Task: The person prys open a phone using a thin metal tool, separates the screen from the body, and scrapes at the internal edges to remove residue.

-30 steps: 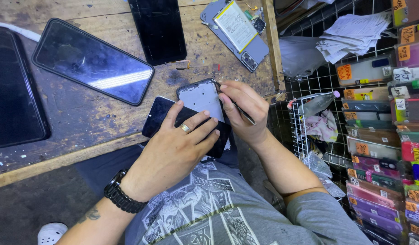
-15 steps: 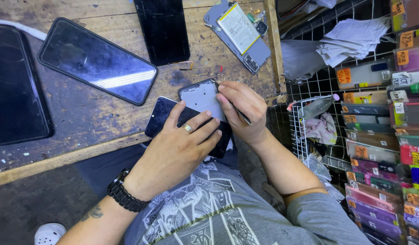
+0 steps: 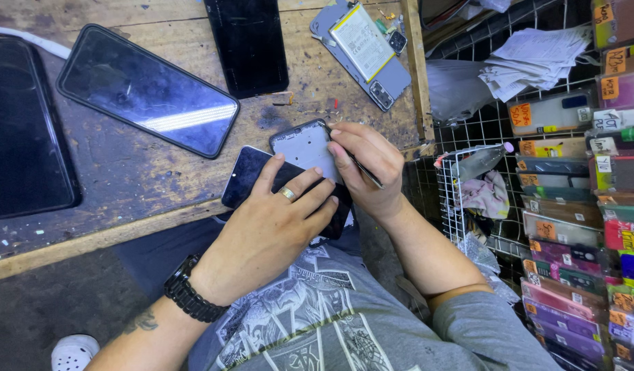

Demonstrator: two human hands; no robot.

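Phone under work: dark phone point(image 3: 252, 175) with a pale grey frame panel point(image 3: 304, 145) partly lifted off it, lying at the near edge of the wooden bench point(image 3: 125, 178), in front of the person's lap. Left hand point(image 3: 272, 227), ringed, lies flat on the phone, fingers spread and pressing down, wrist with a black watch point(image 3: 190, 297) angled in from 7 o'clock. Right hand point(image 3: 365, 168) comes in from 4 o'clock, fingers pressed together and pinching a thin dark tool point(image 3: 365, 172) whose tip meets the panel's right edge; the forearm slopes down toward the grey shirt. Risk, as judged: the phone overhangs the bench edge and could tip off if the left hand eases; a slip of the tool could scratch or crack the panel, or jab the holding fingers. At 10 o'clock, well apart, a larger dark phone point(image 3: 149, 99) lies askew; at 9 o'clock another dark screen point(image 3: 25, 137); at 12 o'clock a black slab point(image 3: 248, 45). At 1 o'clock an opened phone back with battery point(image 3: 365, 51). At 3 o'clock a wire rack point(image 3: 468, 199) beside stacked coloured cases point(image 3: 578, 275).
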